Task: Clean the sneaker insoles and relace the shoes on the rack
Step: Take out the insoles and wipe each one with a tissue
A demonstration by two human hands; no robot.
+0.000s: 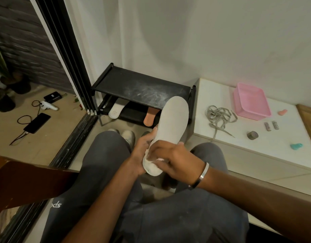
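Right now you sit with your knees apart, holding a pale insole [170,127] over your lap, its toe end pointing up toward the black shoe rack [140,88]. Your left hand [142,151] cups the heel end from beneath, fingers clenched round its edge. Your right hand [172,160] lies over the heel end, fingers pinching a small white cloth [152,157] against the insole; a metal bangle [203,174] sits on that wrist. On the rack's lower shelf lie a white insole [116,109] and an orange insole [150,116], apart from each other. Sneakers [128,135] stand on the floor just beyond your knees, partly hidden. To your right, the white surface [256,137] carries a tangle of grey laces [219,116] and, near it, a pink tub [251,102].
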